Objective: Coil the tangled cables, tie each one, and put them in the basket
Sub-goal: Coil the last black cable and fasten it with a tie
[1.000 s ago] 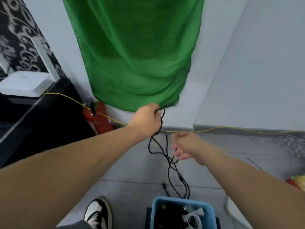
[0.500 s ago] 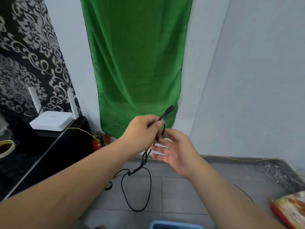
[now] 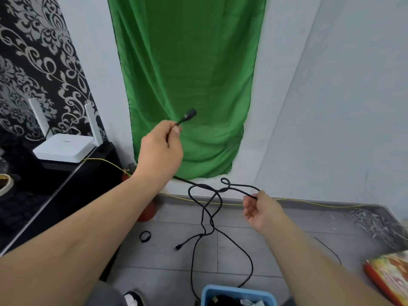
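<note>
left hand [image 3: 159,149]: raised, grip closed round the thin black cable [image 3: 223,190] just below its plug end
right hand [image 3: 262,210]: lower, grip pinching a bend of the cable
cable: hangs tangled between both hands, trailing down to the grey tiled floor [image 3: 276,250]
blue plastic basket [image 3: 223,289]: on the floor at the bottom edge

Light: soft, even, moderately bright indoor; source out of view. Shadows faint and diffuse on the floor [image 3: 276,239]; dull sheen on its tiles, no hard glare. Green cloth [image 3: 187,74] vividly saturated. Wide-angle bowing of wall [image 3: 342,107] lines toward the outer edges. The black cable [image 3: 191,182] reads sharp; red-edged flat object [image 3: 388,277] at the floor's right edge is smeared.
</note>
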Demonstrator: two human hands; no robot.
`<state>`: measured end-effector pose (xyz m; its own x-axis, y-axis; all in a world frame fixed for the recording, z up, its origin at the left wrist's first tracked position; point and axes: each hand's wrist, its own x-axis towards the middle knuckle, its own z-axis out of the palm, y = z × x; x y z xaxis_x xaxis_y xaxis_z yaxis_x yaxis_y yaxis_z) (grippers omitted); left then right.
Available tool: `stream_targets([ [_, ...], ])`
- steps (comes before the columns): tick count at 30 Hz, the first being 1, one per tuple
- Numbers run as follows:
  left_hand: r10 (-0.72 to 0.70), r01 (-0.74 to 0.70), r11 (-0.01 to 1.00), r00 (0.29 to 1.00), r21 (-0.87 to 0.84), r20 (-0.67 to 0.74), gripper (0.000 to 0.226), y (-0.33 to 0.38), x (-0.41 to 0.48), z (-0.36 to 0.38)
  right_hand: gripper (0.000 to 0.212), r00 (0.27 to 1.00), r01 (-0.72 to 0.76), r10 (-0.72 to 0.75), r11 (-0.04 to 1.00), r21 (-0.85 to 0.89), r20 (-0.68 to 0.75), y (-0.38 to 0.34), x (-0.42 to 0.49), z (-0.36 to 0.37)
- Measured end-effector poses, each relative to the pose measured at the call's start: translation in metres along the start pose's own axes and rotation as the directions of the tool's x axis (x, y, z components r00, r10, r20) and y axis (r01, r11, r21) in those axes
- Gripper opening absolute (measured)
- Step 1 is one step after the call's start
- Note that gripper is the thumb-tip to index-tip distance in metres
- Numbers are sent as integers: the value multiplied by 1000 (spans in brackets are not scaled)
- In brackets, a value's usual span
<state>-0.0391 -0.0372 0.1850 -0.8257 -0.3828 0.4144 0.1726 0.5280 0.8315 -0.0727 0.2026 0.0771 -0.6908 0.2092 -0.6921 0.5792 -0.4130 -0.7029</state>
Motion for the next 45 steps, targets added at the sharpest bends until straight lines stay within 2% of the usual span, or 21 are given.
stream_targets([
  [2,84,-83,996,996,35,-17,19,6,0,0,32,999,-32,34,994,105,-19,2,6,4],
  [5,190,-192,974,981,118,31,16,12,-9,5,37,998,-54,45,922,384,34,-4,0,8],
  [7,164,-170,983,983,72,76,16,14,-15,12,42,991,-43,-11,916,399,132,-13,-12,13],
  [10,-20,46,991,979,-126,203,17,25,-29,19,51,947,244,-240,970,8,213,-15,-41,27],
  [12,-136,198,964,942,-180,306,17,32,-35,26,40,886,419,-323,866,-275,332,-7,-70,33],
  [14,-195,288,934,908,-213,371,19,35,-38,33,30,843,517,-337,725,-455,420,-1,-87,36],
  [16,-225,336,908,895,-252,386,19,34,-37,39,21,834,539,-350,681,-496,427,-2,-95,36],
  [19,-245,357,882,905,-308,346,16,36,-31,43,33,800,599,-436,611,-517,412,-2,-90,35],
  [22,-275,381,835,914,-396,299,13,39,-25,44,27,719,694,-501,477,-540,482,2,-81,34],
  [24,-307,400,816,911,-418,275,12,38,-20,43,23,667,733,-513,319,-601,541,6,-72,34],
  [26,-317,425,803,898,-418,305,13,37,-18,43,30,643,748,-501,251,-614,579,9,-61,36],
  [28,-320,470,760,872,-448,370,15,36,-17,46,36,665,740,-503,344,-578,553,10,-52,38],
  [30,-333,506,749,846,-428,417,16,33,-16,50,30,717,697,-503,534,-478,483,5,-48,41],
  [32,-314,489,818,821,-304,477,20,24,-19,54,29,763,626,-473,709,-324,441,0,-48,42],
  [34,-216,350,929,773,-117,596,33,13,-25,57,33,794,542,-423,818,-192,438,-5,-47,42],
  [36,-111,90,994,717,66,688,45,0,-32,61,35,823,459,-372,880,-118,429,-8,-49,40],
  [38,-121,-129,948,698,291,706,53,-8,-32,63,37,863,425,-364,898,-113,351,-12,-47,37],
  [39,-143,-190,909,693,370,707,47,-13,-31,63,37,874,424,-374,899,-109,311,-15,-46,35],
  [41,-176,-212,886,668,412,723,24,-21,-32,63,35,882,398,-374,917,-28,285,-21,-45,32],
  [43,-191,-131,924,654,358,732,14,-26,-35,63,35,894,341,-347,937,72,284,-25,-44,28],
  [45,-188,-66,947,680,314,709,11,-27,-36,64,35,892,374,-375,926,53,252,-26,-36,23],
])
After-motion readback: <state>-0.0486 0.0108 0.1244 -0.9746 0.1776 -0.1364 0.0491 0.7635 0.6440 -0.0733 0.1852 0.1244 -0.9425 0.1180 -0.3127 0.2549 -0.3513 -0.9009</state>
